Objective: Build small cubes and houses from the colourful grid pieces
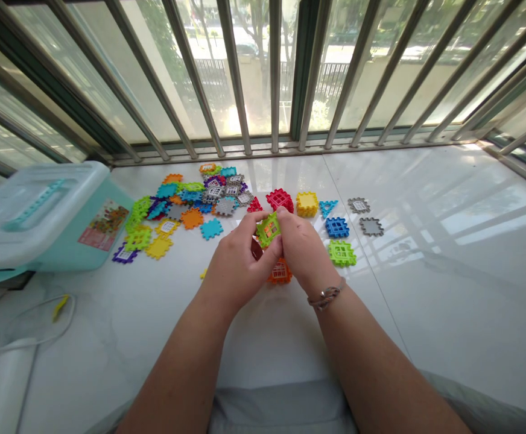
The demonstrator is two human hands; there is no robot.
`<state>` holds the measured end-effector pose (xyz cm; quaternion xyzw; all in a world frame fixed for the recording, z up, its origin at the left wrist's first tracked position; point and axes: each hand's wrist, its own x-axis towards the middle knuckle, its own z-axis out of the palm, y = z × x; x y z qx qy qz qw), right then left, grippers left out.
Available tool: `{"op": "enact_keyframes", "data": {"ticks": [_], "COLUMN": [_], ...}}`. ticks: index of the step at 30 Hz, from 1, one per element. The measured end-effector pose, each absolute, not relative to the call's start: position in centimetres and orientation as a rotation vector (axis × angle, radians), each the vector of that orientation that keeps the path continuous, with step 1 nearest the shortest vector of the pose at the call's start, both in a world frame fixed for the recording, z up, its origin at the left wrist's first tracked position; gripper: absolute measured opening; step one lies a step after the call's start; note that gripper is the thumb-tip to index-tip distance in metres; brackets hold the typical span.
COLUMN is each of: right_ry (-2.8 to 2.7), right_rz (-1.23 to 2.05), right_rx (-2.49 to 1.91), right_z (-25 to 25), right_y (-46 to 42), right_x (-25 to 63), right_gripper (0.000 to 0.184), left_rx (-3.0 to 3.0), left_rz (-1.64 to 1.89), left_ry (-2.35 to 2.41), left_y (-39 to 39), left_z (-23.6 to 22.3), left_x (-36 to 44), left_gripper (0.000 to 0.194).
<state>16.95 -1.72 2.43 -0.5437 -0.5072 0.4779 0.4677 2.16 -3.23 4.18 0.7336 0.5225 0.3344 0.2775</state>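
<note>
Between my two hands is a green building tile (268,229) with a window grid, and something orange shows through it. My left hand (236,259) grips it from the left, and my right hand (301,244) holds its right side, thumbs close together. Below them on the floor lies an orange window tile (280,271), partly covered by my hands. Just beyond my fingers sit a red tile stack (280,199) and a yellow stack (307,204). Right of my right hand are a blue tile stack (336,227) and a green stack (342,253).
A loose heap of mixed tiles (193,196) spreads to the left. Beside it stands a lidded teal storage box (95,211). A blue triangle (328,208) and grey tiles (371,226) lie at the right. Metal bars (274,78) line the window; a white cable (70,316) lies lower left.
</note>
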Motion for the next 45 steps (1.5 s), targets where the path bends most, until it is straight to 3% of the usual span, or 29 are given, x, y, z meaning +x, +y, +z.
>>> {"op": "enact_keyframes", "data": {"ticks": [45], "right_ry": [-1.238], "right_rz": [1.181], "right_rx": [-1.378], "right_z": [3.20], "right_y": [-1.89], "right_x": [16.95], "right_gripper": [0.048], "left_rx": [1.906], "left_rz": [0.971], "left_ry": [1.385], "left_y": [-3.18], "left_z": [3.77], "left_x": [2.09], "left_gripper": [0.045]}}
